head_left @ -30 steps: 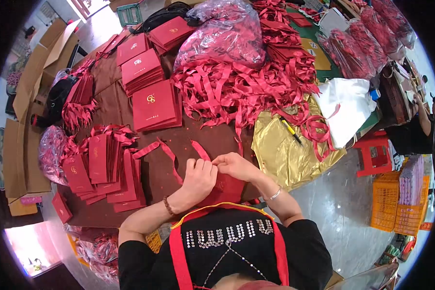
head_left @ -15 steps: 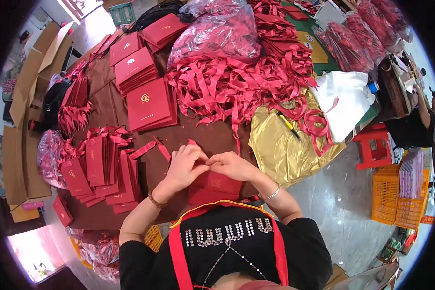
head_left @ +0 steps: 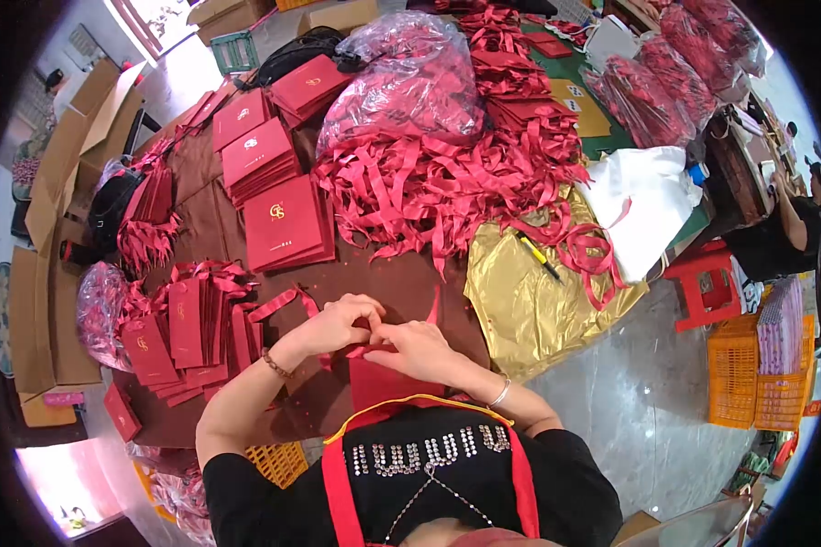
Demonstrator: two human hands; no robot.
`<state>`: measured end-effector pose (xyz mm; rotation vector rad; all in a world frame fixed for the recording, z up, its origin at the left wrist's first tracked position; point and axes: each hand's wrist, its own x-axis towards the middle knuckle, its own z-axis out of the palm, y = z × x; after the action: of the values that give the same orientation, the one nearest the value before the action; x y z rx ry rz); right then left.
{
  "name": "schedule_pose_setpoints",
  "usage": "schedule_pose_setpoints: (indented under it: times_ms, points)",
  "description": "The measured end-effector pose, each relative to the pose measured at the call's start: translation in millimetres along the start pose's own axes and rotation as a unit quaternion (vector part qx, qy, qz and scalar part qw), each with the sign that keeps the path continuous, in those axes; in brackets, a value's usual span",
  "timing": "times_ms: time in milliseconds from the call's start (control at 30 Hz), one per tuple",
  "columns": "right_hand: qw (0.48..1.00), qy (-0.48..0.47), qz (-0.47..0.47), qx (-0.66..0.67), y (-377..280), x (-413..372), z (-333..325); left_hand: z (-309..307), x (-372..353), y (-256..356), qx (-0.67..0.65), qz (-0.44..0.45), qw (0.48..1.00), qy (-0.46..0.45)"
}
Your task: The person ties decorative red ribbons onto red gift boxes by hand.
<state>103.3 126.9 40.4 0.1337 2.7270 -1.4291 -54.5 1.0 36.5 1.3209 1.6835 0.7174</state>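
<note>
- Left hand (head_left: 337, 324) and right hand (head_left: 412, 351) met fingertip to fingertip, pinching a red ribbon (head_left: 283, 303) over the red paper bag (head_left: 388, 383), which I saw lying flat just beneath them.
- Stacked red bags (head_left: 187, 324) sat beside the left hand, with the ribbon heap (head_left: 429, 182) well beyond.
- Brown-covered table (head_left: 401, 269) carried everything, and a gold sheet (head_left: 529, 292) lay to the right.

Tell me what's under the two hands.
A red paper bag lies under the left hand and right hand, on brown cloth. Its top edge is covered.

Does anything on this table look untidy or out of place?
Yes. The loose ribbon heap spills from the table's middle onto the gold sheet, where a yellow pen lies beside stray loops.
</note>
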Motion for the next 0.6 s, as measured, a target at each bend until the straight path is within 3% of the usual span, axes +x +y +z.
schedule_pose_setpoints:
  times_ms: [200,300,333,467,600]
  points:
    - [0.998,0.032,-0.051,-0.029,0,-2,13,1,-1,-2,0.106,0.033,0.994,-0.021]
    - [0.992,0.054,-0.102,-0.043,2,-5,23,-2,3,5,0.067,0.088,0.989,-0.103]
    - [0.989,0.070,-0.127,-0.033,4,-5,27,-9,6,9,0.068,0.029,0.979,-0.190]
    - [0.984,0.089,-0.153,-0.031,10,-7,32,-15,2,-33,0.022,0.052,0.960,-0.275]
    - [0.985,0.061,-0.162,-0.022,12,-4,37,-21,3,-7,0.040,0.003,0.950,-0.311]
